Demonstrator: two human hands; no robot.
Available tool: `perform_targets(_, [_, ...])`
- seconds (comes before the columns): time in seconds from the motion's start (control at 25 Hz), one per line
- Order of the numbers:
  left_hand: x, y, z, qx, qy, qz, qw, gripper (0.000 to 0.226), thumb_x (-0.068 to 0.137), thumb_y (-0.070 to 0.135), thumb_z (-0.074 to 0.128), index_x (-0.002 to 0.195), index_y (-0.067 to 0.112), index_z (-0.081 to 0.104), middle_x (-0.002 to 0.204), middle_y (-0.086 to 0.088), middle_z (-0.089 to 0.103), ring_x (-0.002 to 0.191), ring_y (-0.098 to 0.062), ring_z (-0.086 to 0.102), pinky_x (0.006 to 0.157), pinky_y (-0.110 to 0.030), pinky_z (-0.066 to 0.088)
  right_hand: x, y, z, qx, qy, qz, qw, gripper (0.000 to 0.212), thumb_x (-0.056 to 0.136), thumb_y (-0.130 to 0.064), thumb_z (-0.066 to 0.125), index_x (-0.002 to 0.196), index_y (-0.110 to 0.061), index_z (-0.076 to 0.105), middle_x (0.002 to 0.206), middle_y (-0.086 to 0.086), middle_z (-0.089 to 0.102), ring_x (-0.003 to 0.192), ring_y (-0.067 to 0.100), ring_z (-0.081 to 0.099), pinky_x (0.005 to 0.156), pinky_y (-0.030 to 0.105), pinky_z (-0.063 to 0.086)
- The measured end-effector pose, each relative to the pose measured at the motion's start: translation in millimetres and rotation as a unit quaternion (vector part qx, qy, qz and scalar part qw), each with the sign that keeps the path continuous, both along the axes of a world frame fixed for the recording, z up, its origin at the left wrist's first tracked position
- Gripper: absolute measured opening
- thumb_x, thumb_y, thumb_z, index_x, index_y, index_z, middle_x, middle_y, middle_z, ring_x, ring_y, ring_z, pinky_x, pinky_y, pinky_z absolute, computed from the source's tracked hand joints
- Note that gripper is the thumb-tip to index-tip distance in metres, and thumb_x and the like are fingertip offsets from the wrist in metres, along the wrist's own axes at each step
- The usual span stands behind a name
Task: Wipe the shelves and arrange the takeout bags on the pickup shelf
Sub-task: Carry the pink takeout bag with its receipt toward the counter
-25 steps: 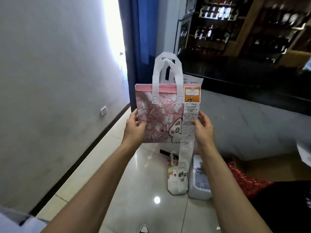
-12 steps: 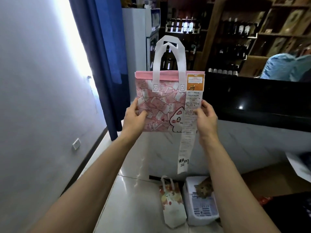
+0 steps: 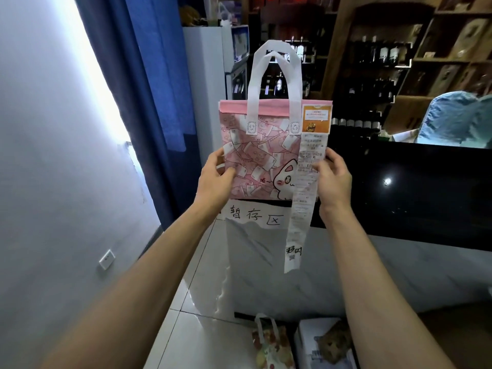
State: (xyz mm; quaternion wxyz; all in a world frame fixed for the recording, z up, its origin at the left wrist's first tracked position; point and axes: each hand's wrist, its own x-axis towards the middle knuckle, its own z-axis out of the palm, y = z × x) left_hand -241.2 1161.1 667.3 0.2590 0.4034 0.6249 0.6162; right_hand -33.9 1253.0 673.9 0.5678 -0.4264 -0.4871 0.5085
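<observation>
I hold a pink takeout bag [image 3: 261,153] with white handles and a cartoon print upright in front of me. My left hand [image 3: 214,179] grips its left edge and my right hand [image 3: 332,177] grips its right edge over a long white receipt [image 3: 300,203] that hangs from an orange label at the bag's top right. The bag's bottom edge is level with the near edge of a glossy black counter [image 3: 412,193]. A white paper sign [image 3: 255,214] with handwritten characters is stuck just below the bag.
On the floor below stand a second printed takeout bag [image 3: 271,342] and a white box [image 3: 323,344]. A blue curtain [image 3: 149,102] hangs at left beside a white fridge [image 3: 207,89]. Wooden shelves of bottles [image 3: 372,62] fill the background; a blue cloth [image 3: 452,121] lies on the counter.
The bag has risen with both hands from over the floor to counter height, and my view has tilted up, so the paper sign now shows. Both grips are unchanged.
</observation>
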Motion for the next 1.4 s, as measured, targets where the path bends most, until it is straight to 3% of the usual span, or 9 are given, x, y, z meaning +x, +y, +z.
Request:
perform_targets(0.28, [-28.0,64.0,-7.2,-0.008,-0.010,-0.016,1.000,0.052,0.095,0.011,0.055,0.143,0.028,0.044,0.126,0.011,0.059,0.113,-0.008,0.063,0.086,-0.032,0.061,-27.8,60.3,-5.1,0.001,-0.012,-0.013,1.000,0.041,0.094,-0.009,0.061,0.132,-0.023,0.062,0.107,-0.008,0.074,0.093,0.004,0.074,0.070,0.018,0.058])
perform_targets(0.44, [-43.7,96.1,-5.3,-0.006,0.001,-0.019,1.000,0.054,0.094,0.007,0.054,0.144,0.023,0.043,0.113,0.023,0.060,0.094,0.009,0.066,0.081,-0.027,0.061,-41.1,84.7,-6.6,0.013,-0.033,-0.029,0.999,0.041,0.094,-0.008,0.061,0.134,-0.020,0.061,0.110,-0.008,0.074,0.094,0.002,0.073,0.069,0.016,0.057])
perform_targets(0.52, [-50.8,108.1,-9.5,-0.010,0.004,-0.022,1.000,0.052,0.093,0.007,0.054,0.142,0.024,0.045,0.110,0.025,0.061,0.092,0.013,0.065,0.079,-0.025,0.060,-45.2,95.4,-8.8,0.014,-0.057,-0.036,0.998,0.042,0.095,-0.010,0.061,0.136,-0.021,0.059,0.116,-0.007,0.072,0.101,0.007,0.072,0.078,0.022,0.060])
perform_targets(0.64, [-59.2,113.0,-15.1,-0.021,0.033,-0.026,0.999,0.052,0.092,0.013,0.054,0.137,0.039,0.046,0.102,0.036,0.059,0.091,0.023,0.058,0.068,-0.011,0.054,-46.9,101.6,-15.5,0.026,-0.111,-0.047,0.992,0.043,0.095,-0.015,0.062,0.136,-0.025,0.058,0.123,-0.006,0.069,0.112,0.010,0.066,0.095,0.037,0.058])
perform_targets(0.96, [-70.2,122.1,-8.3,-0.022,0.069,-0.014,0.997,0.041,0.096,0.023,0.059,0.134,0.035,0.051,0.103,0.026,0.057,0.083,0.027,0.055,0.055,-0.003,0.047,-47.9,106.2,-16.8,0.040,-0.149,-0.074,0.985,0.041,0.094,-0.015,0.063,0.135,-0.021,0.059,0.120,-0.007,0.068,0.111,0.008,0.065,0.098,0.038,0.057])
perform_targets(1.08, [-70.9,123.3,-9.4,-0.019,0.100,-0.010,0.995,0.043,0.095,0.024,0.059,0.136,0.037,0.049,0.104,0.030,0.055,0.094,0.014,0.060,0.070,-0.012,0.053,-46.9,105.7,-19.1,0.039,-0.165,-0.089,0.982,0.043,0.093,-0.016,0.063,0.136,-0.023,0.058,0.119,-0.009,0.068,0.109,0.004,0.064,0.097,0.036,0.056])
perform_targets(1.2, [-70.9,125.0,-8.0,-0.014,0.115,-0.023,0.993,0.048,0.095,0.023,0.059,0.140,0.034,0.047,0.110,0.032,0.053,0.101,0.014,0.057,0.091,-0.027,0.056,-48.1,104.4,-20.7,0.034,-0.176,-0.107,0.978,0.045,0.092,-0.019,0.064,0.137,-0.025,0.058,0.120,-0.009,0.068,0.110,0.004,0.063,0.098,0.036,0.056])
perform_targets(1.32, [-73.5,126.4,-8.1,-0.021,0.166,-0.010,0.986,0.054,0.096,0.027,0.059,0.147,0.027,0.041,0.136,0.011,0.049,0.128,-0.010,0.049,0.110,-0.043,0.043,-48.7,101.1,-22.1,0.043,-0.187,-0.122,0.974,0.047,0.092,-0.020,0.064,0.138,-0.025,0.056,0.127,-0.006,0.065,0.116,0.007,0.061,0.103,0.038,0.052])
perform_targets(1.4, [-75.1,126.8,-9.3,-0.026,0.205,-0.003,0.978,0.059,0.097,0.025,0.059,0.151,0.022,0.037,0.144,-0.001,0.043,0.132,-0.019,0.044,0.114,-0.042,0.037,-47.8,98.3,-22.6,0.060,-0.212,-0.123,0.968,0.046,0.091,-0.022,0.063,0.137,-0.027,0.056,0.130,-0.006,0.063,0.120,0.009,0.059,0.105,0.041,0.051])
